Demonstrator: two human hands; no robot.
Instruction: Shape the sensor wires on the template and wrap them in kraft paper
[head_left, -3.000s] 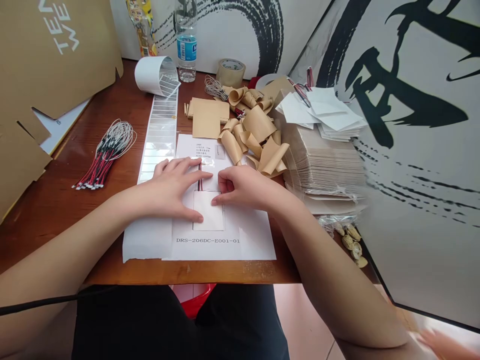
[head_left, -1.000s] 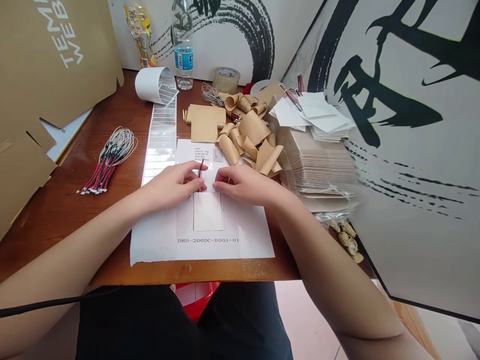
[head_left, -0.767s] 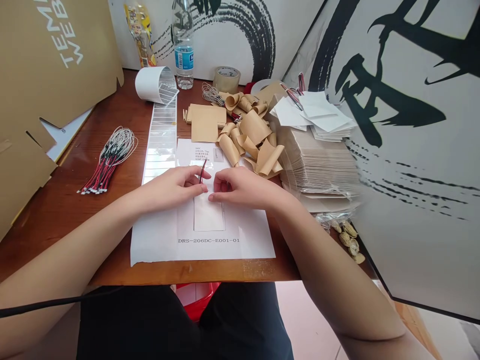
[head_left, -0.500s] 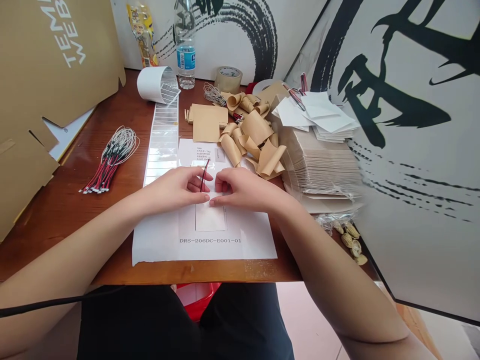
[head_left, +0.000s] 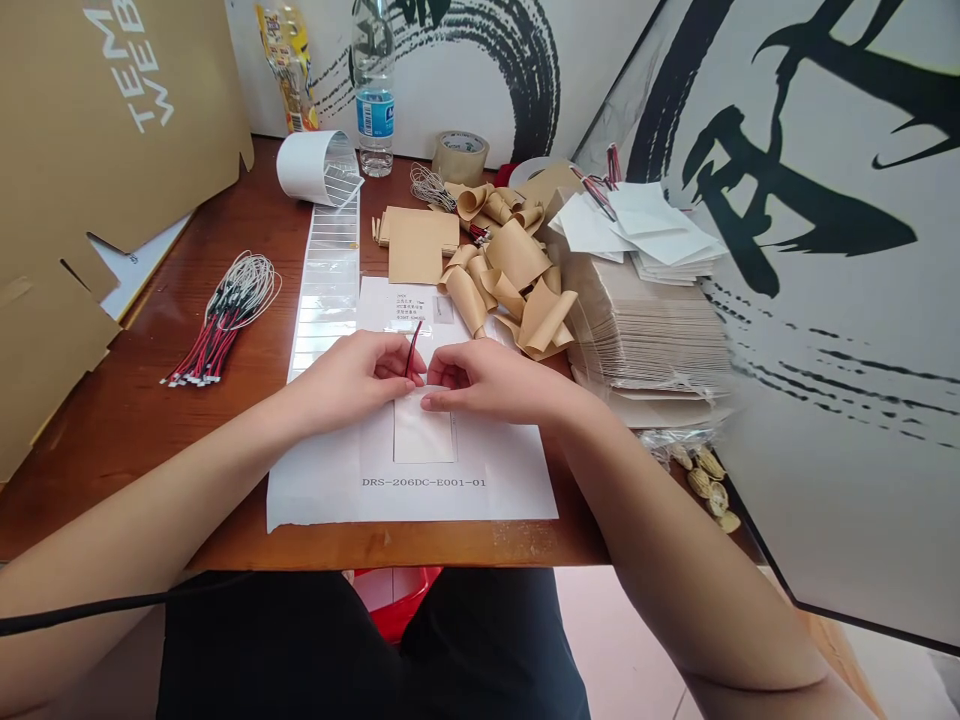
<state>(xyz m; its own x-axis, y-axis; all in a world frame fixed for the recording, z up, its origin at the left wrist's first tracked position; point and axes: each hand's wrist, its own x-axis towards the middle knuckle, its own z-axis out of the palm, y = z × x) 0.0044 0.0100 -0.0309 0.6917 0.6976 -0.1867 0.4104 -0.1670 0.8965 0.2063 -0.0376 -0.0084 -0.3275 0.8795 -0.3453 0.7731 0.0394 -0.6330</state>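
From afar I watched the table (head_left: 360,547), a printed sheet (head_left: 504,472) near its front edge. Above the sheet's middle, the left hand (head_left: 361,374) pinched thin wires (head_left: 412,350); the right hand (head_left: 491,380) curled beside it, whether gripping the white piece (head_left: 424,432) below I couldn't tell. A stray tug, I judged, might shift that piece or strain the wires. The piece looked blank; the wires, dark and red, bowed slightly.

Narrow gap between wires (head_left: 223,318) and label strip (head_left: 331,260), paper curls (head_left: 519,256) beyond right hand (head_left: 484,378)
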